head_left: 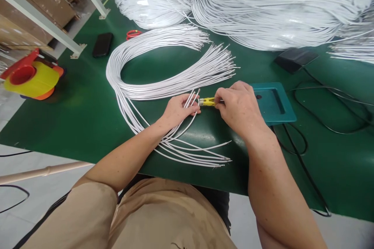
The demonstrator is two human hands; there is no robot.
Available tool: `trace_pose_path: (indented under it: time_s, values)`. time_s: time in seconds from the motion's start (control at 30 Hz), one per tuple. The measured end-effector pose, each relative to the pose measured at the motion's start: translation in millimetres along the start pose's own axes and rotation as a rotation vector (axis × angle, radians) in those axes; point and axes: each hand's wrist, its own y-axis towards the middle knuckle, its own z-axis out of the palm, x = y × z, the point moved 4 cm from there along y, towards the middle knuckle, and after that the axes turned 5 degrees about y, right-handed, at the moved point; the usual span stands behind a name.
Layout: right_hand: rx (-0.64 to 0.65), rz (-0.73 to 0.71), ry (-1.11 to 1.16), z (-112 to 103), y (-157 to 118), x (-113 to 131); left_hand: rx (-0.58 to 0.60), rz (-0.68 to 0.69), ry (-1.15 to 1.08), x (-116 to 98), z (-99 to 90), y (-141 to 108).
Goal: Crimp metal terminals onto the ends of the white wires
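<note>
My left hand (177,110) is closed around a few white cables (172,134), their ends poking up past the fingers. In my right hand (241,106) is a small yellow tool with a metal tip (208,101); its exact kind is unclear. That tip meets the fingertips of my left hand, near the cable ends. Beyond both hands, a thick bundle of white cables (112,67) lies bent in a U, its cut ends to the right. Several loose cable ends (204,157) spread over the green table (187,181) closer to my body.
A large heap of white cables (263,11) covers the back. Leftward lie red-handled scissors (133,34), a black phone-like object (102,45) and a yellow-and-red tape dispenser (32,79). At right are a teal tray (288,115), a black box (295,60) and black cords (309,177).
</note>
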Motion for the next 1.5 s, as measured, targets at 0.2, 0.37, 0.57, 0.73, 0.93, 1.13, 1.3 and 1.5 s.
trace_pose_path:
  time_s: [0.2, 0.37, 0.57, 0.73, 0.93, 1.13, 1.3, 1.5]
  values:
    - [-0.269, 0.194, -0.144, -8.5, -13.5, -21.4, 0.015, -0.066, -0.067, 0.6, -2.0, 0.1]
    - [-0.275, 0.218, -0.152, -4.8, -14.1, -25.7, 0.003, -0.07, -0.073, -2.7, -9.1, -1.7]
    - [-0.164, -0.102, 0.244, -9.5, -6.2, 20.4, -0.033, 0.054, -0.03, -15.2, -19.1, -7.1]
    - [0.213, -0.466, 0.322, 15.4, -14.3, 82.8, -0.02, 0.105, -0.078, -18.5, -20.0, -8.2]
    - [0.612, -0.055, 0.682, 25.5, -16.0, 71.5, 0.009, 0.045, 0.047, -16.7, -23.6, -9.1]
    - [0.074, 0.461, 1.135, 10.4, -0.1, 20.9, 0.159, 0.097, 0.263, -19.7, -16.6, -17.3]
    - [0.083, 0.477, 1.262, 19.6, 3.3, 20.6, 0.218, 0.141, 0.368, -25.2, -10.5, -22.3]
    - [0.064, 0.471, 1.3, 20.8, 3.7, 23.8, 0.127, 0.095, 0.09, -25.4, -17.1, -15.9]
